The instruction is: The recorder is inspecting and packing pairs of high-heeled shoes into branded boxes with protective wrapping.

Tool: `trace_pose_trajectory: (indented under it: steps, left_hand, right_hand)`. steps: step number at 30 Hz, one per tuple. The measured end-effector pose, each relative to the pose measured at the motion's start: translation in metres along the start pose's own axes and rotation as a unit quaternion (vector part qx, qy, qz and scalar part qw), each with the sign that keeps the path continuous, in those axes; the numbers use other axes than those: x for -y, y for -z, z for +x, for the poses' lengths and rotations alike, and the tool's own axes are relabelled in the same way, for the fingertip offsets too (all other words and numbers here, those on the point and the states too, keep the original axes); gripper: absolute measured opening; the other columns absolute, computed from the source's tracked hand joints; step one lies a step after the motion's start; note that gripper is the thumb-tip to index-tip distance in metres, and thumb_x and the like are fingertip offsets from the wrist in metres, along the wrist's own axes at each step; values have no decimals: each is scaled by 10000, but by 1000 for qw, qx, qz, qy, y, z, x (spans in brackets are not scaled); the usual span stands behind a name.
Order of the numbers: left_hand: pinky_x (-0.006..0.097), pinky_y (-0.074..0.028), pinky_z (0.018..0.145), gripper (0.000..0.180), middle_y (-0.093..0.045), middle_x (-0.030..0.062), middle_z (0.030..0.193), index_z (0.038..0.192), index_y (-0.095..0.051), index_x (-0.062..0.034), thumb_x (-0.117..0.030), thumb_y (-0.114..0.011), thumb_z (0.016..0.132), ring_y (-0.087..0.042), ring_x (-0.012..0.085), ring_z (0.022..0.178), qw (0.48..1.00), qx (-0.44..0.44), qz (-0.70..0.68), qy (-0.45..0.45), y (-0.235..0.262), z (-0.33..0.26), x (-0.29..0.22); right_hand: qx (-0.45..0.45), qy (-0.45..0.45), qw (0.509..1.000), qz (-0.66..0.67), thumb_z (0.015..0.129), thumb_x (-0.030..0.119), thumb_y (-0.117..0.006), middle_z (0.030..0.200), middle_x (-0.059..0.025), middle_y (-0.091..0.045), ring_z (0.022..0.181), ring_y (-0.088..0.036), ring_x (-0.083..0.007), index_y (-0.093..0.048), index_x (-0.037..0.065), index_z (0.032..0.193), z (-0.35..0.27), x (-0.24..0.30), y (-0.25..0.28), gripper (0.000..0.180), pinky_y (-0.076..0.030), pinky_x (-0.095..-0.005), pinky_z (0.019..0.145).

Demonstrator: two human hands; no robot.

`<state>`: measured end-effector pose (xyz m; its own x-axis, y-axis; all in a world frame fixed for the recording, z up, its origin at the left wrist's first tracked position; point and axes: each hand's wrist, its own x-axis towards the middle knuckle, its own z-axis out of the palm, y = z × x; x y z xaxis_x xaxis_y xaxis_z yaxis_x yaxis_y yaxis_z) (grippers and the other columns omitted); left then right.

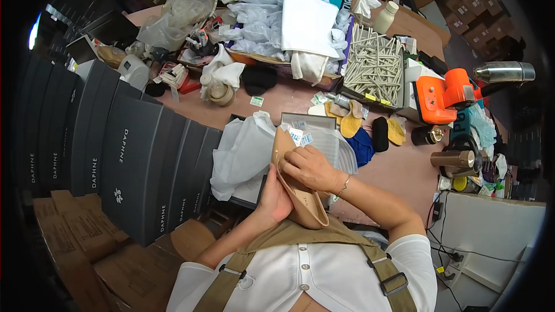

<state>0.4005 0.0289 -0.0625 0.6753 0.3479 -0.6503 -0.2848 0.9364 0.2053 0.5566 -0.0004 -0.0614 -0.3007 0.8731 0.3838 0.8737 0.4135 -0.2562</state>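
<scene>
A tan shoe (310, 207) is held in front of my chest, its heel end toward me and its toe pointing away. My left hand (276, 197) grips its left side, thumb up along the edge. My right hand (310, 167) bends over the front of the shoe's opening, fingers curled against it; whether they pinch something small is hidden. Beyond the shoe, an open shoebox (309, 118) lies on the table, with white tissue paper (240, 151) spilling to its left. Small white printed packets (299, 137) show just past the toe.
Dark shoeboxes (141, 167) stand stacked at left, above brown cartons (81, 225). Behind are a box of wrapped items (254, 14) and a bin of white rods (373, 60). At right stand an orange device (436, 101), a blue cloth (362, 147) and cables (442, 225).
</scene>
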Motion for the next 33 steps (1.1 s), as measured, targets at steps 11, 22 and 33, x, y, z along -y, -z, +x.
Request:
trace_pose_trajectory:
  steps: [11,22,33]
  left_hand:
    - [380,-328,1073,552,-462,77,1342,1365,-378,-95,-492,-369,982,-426,212,1253,997,-54,31,-42,18,12,14]
    - [405,-427,974,548,-555,103,1226,1269,-480,-78,-505,-418,931,-527,259,1135,990,-88,-32,-102,38,13,-19]
    - [429,-275,1112,637,-410,121,1420,1389,-362,-68,-539,-356,959,-384,273,1309,999,-26,18,-13,44,11,-7]
  right_hand:
    - [-23,-69,997,10,743,138,-563,841,-64,-530,774,-539,-216,-557,76,864,-6,21,-10,136,-420,-328,677]
    - [-75,-237,948,197,752,155,-679,912,-101,-583,776,-593,-272,-590,47,895,-50,11,-1,200,-478,-333,643]
    - [64,-27,996,-62,748,155,-550,724,-39,-535,750,-551,-201,-548,77,770,-5,25,-58,80,-414,-326,723]
